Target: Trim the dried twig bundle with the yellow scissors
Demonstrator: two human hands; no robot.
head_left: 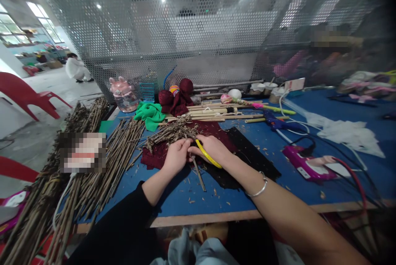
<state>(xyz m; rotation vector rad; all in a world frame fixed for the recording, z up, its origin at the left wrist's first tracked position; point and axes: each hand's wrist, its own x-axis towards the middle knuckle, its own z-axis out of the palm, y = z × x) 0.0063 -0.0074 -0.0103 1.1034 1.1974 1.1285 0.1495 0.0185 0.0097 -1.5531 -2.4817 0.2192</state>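
My left hand (pixel 177 155) is closed, with its thumb and fingertips pinched on a thin dry stem (pixel 199 174). The stem's lower end points down toward me over the blue tabletop. Close beside it, my right hand (pixel 212 148) is wrapped round yellow-handled scissors (pixel 208 155); their blades are mostly hidden by the fingers. Both hands meet over a dark red cloth (pixel 154 157). Just beyond them lies a heap of dried plant heads (pixel 173 131). A black cloth (pixel 252 155) spreads under and right of my right hand.
Bundled dry stalks (pixel 116 162) cover the left side. Behind are a green cloth (pixel 150 115), a pink bottle (pixel 123 96) and bamboo sticks (pixel 210 111). A glue gun (pixel 275 123), purple power strip (pixel 305 164) and cables lie right. Perforated metal (pixel 173 38) screens the back.
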